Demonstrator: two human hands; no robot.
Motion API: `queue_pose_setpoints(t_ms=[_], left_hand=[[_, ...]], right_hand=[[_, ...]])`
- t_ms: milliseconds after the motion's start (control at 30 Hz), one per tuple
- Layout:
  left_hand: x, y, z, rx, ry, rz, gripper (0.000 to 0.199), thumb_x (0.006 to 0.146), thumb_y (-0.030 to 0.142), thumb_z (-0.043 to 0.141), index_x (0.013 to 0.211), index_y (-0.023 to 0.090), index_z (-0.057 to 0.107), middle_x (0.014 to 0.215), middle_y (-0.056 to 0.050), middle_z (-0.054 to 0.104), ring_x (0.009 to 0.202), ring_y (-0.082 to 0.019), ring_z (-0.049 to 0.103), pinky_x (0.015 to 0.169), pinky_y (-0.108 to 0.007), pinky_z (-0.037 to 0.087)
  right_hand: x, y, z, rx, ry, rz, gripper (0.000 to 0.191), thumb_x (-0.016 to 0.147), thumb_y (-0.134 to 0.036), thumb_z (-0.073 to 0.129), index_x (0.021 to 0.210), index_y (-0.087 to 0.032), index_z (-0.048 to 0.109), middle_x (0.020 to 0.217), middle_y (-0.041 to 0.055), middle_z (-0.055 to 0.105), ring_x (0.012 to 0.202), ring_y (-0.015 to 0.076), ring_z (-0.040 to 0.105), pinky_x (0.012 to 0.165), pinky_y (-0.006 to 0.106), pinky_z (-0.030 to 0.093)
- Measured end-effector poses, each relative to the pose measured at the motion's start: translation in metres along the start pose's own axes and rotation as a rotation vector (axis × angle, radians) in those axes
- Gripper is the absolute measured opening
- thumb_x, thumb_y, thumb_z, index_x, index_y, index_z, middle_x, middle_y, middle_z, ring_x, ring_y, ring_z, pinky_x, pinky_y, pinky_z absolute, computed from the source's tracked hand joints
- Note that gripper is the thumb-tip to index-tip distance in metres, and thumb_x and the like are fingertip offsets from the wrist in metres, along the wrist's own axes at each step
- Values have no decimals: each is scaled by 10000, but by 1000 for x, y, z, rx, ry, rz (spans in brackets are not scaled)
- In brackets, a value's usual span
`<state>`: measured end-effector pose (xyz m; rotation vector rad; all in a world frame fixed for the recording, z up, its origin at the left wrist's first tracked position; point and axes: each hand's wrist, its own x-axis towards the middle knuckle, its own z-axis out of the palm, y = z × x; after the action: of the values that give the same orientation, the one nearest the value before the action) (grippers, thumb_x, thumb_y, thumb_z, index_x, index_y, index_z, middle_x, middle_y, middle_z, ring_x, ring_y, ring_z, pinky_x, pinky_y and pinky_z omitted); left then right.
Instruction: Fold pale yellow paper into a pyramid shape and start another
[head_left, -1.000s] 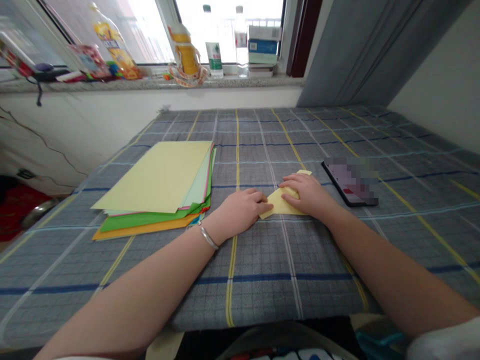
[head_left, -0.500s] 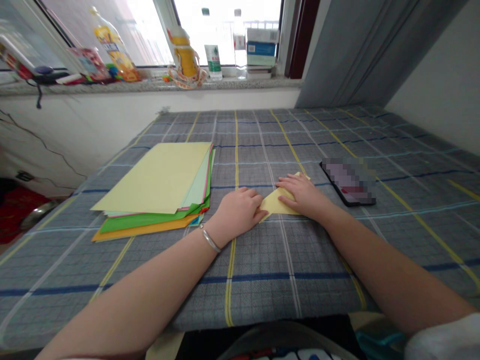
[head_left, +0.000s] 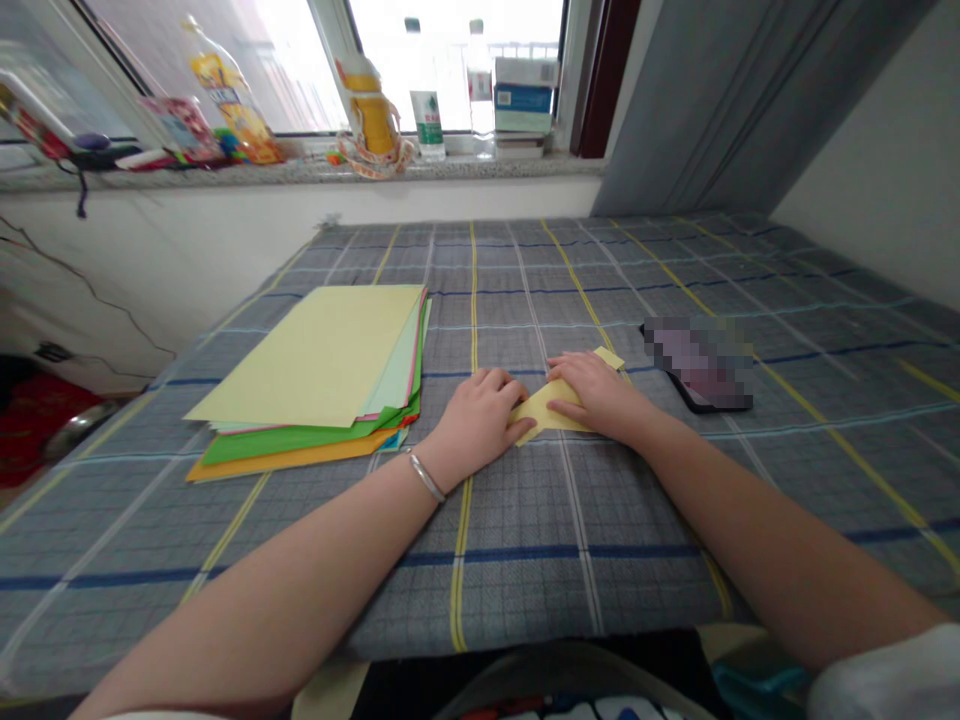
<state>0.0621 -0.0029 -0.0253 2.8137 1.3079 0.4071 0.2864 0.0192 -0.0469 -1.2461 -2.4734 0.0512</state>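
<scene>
The left hand [head_left: 476, 420] and right hand [head_left: 596, 393] meet near the middle of the frame, on a small folded yellow paper [head_left: 541, 418] lying flat on a grey checked cloth [head_left: 480, 590]. Neither hand is clenched or pinching. The right hand lies open across the paper's top, pressing down, with a pointed corner showing past its fingertips at the upper right. The left hand sits just beside it, its fingers loosely curved and their tips touching the paper's left end. A metal bangle [head_left: 426, 478] circles the left wrist. Left of the hands, near but not touching, lies a stack of coloured paper [head_left: 315, 385], pale yellow on top with green and orange sheets beneath. A phone [head_left: 701, 365], its screen blurred, lies just right of the right hand. Bottles [head_left: 424, 90] stand on a windowsill [head_left: 300, 172] along the top of the frame.
</scene>
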Motion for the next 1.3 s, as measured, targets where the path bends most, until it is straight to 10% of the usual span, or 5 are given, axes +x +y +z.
queue_pose_setpoints(t_ms=[433, 667, 933, 1300], left_hand=[[5, -7, -1, -140, -7, -80, 315, 749, 438, 752, 867, 170, 636, 999, -67, 605, 955, -236, 544, 913, -409, 449], [8, -18, 2, -359, 134, -71, 144, 834, 259, 670, 770, 175, 571, 844, -15, 635, 834, -174, 570, 804, -328, 463], [0, -15, -14, -204, 369, 246, 128, 957, 247, 507, 904, 192, 609, 933, -33, 697, 887, -157, 585, 837, -310, 464], [0, -7, -18, -54, 136, 574, 258, 1006, 265, 431, 1041, 247, 686, 1038, 5, 737, 1013, -148, 626, 922, -310, 457]], right_hand=[[2, -3, -4, 90, 85, 18, 139, 847, -281, 584, 968, -221, 615, 1108, 68, 677, 1229, 269, 532, 1129, 561, 260], [1, -4, -21, 1, 347, -37, 78, 870, -308, 607, 820, -258, 639, 1135, 31, 685, 1283, 270, 472, 1147, 554, 233], [-6, -17, -34, -132, 454, 82, 184, 882, -275, 552, 719, -266, 636, 1212, 18, 644, 1312, 313, 415, 1104, 575, 261], [1, -12, -12, -71, 218, 97, 125, 831, -175, 569, 851, -230, 680, 955, 76, 649, 963, 248, 559, 854, 388, 463]])
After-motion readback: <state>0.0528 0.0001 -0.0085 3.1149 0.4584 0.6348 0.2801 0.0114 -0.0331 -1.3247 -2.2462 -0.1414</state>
